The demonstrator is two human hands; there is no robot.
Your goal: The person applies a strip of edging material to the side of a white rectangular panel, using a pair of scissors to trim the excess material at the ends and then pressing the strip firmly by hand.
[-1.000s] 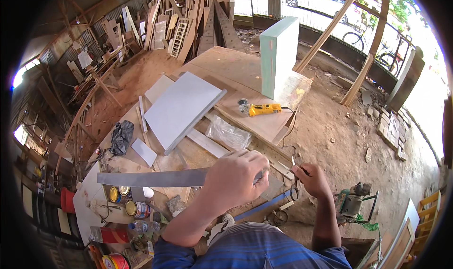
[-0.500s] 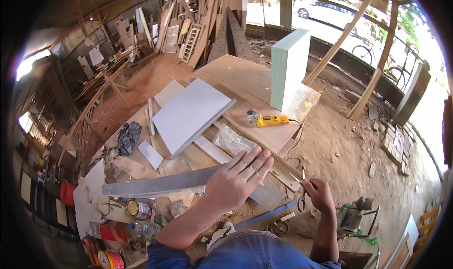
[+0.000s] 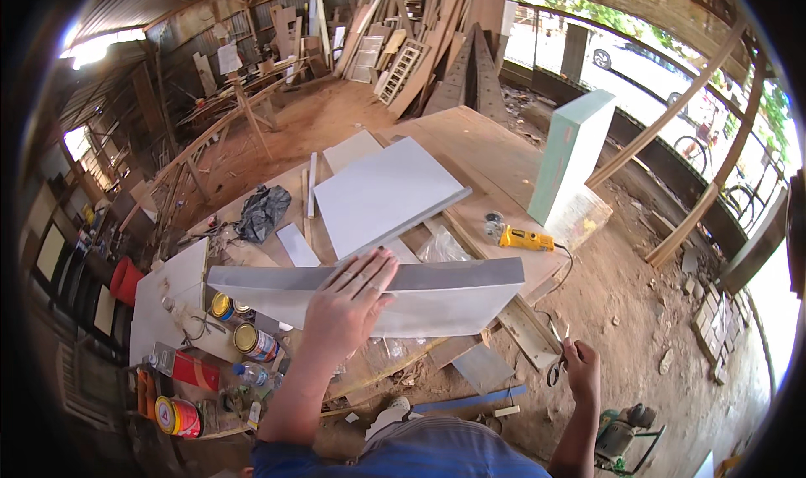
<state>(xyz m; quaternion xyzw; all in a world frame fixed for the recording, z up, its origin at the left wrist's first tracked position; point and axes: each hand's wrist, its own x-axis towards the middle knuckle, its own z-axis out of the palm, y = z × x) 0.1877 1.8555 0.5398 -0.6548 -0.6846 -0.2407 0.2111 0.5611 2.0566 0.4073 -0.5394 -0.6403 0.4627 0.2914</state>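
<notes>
A long white panel stands on its side near me, its grey edge facing up. Across that edge, around the middle of the panel, my left hand lies flat with fingers stretched out, touching it and gripping nothing. Off the panel's right end, my right hand is closed around a pair of scissors, whose blades point up. Beyond the standing panel, a larger white board lies on the worktable.
A yellow angle grinder with a cord lies near a pale green upright block. Paint cans, a plastic bottle and a black plastic bag sit at left. A green machine stands on the ground at lower right.
My left hand has moved left along the panel's edge, and more of the panel's right part and white face shows. The right hand still holds the scissors. The whole view has shifted.
</notes>
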